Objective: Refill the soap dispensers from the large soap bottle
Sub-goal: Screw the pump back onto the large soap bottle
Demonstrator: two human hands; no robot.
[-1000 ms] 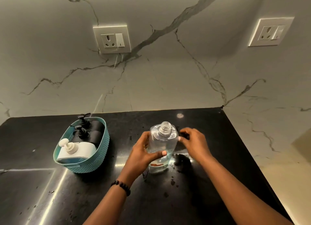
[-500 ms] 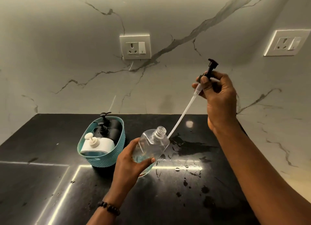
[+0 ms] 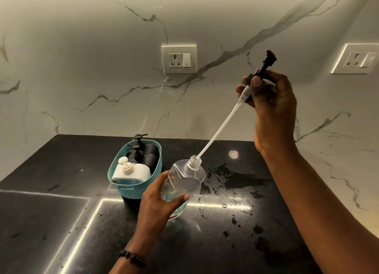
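Fingers of left hand point(image 3: 158, 202) wrap the tilted clear dispenser point(image 3: 184, 181); right hand point(image 3: 270, 101) pinches pump point(image 3: 260, 70), tube clearing neck for refilling.

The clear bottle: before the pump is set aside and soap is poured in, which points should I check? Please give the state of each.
1. Left hand grips the clear bottle firmly: ok.
2. Bottle upright: not ok, it tilts toward the right.
3. Pump fully out: not ok, the tube tip is at the bottle neck.
4. Right hand holds the pump securely: ok.
5. Countertop dry: not ok, wet patches to the right of the bottle.
6. Large soap bottle within reach: cannot tell, none is in view.
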